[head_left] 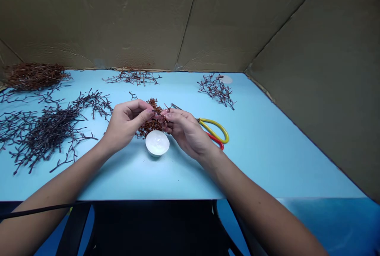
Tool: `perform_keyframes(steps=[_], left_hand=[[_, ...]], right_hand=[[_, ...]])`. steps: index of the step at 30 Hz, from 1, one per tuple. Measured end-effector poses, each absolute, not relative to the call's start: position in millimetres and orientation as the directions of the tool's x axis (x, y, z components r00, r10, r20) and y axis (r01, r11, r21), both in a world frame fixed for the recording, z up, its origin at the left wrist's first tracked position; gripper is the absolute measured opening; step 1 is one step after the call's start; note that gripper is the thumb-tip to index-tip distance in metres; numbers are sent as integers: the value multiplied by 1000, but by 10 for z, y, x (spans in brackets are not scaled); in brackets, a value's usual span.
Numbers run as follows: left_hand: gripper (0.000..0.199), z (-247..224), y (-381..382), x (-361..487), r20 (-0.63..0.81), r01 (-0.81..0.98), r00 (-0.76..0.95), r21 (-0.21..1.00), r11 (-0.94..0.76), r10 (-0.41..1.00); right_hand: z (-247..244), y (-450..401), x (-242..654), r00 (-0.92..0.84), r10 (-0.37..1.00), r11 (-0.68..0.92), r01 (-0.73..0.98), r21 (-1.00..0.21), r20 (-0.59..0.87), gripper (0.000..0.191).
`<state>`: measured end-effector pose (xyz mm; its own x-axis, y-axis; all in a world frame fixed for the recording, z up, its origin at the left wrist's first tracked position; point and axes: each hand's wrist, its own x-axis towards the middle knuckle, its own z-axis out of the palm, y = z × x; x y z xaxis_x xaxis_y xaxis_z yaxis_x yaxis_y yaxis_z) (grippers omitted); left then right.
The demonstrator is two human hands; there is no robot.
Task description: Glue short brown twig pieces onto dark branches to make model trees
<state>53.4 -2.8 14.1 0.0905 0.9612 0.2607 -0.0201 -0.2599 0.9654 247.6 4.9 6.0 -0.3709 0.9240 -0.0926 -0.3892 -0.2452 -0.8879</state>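
Observation:
My left hand [127,123] and my right hand [185,129] meet above the middle of the table. Between the fingertips of both is a small brown twig [160,115], with its forked tip rising by my right thumb. Behind and below the fingers lies a pile of short reddish-brown twig pieces [145,128], partly covered by my hands. A small white bowl [157,143] with something whitish and glossy inside stands just in front of the pile. Scissors with one yellow and one red handle [218,127] lie beside my right hand, blades partly hidden.
Dark branching twigs [50,129] spread over the table's left side, with a reddish-brown bundle [35,75] behind them. Thin brown twigs [133,76] lie at the back, more twigs [216,89] at the back right. Cardboard walls [222,22] border the light blue table [267,161].

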Motion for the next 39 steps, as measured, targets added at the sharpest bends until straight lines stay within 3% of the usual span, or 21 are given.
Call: perform_keyframes(steps=[16, 39], left_hand=[[17, 130, -47, 543, 332, 133, 52, 932, -336, 942], [25, 116, -134, 643, 316, 65, -56, 948, -312, 947]], right_hand=[[7, 72, 2485, -387, 919, -203, -316, -927, -69, 28], [5, 47, 2466, -384, 923, -121, -319, -940, 12, 30]])
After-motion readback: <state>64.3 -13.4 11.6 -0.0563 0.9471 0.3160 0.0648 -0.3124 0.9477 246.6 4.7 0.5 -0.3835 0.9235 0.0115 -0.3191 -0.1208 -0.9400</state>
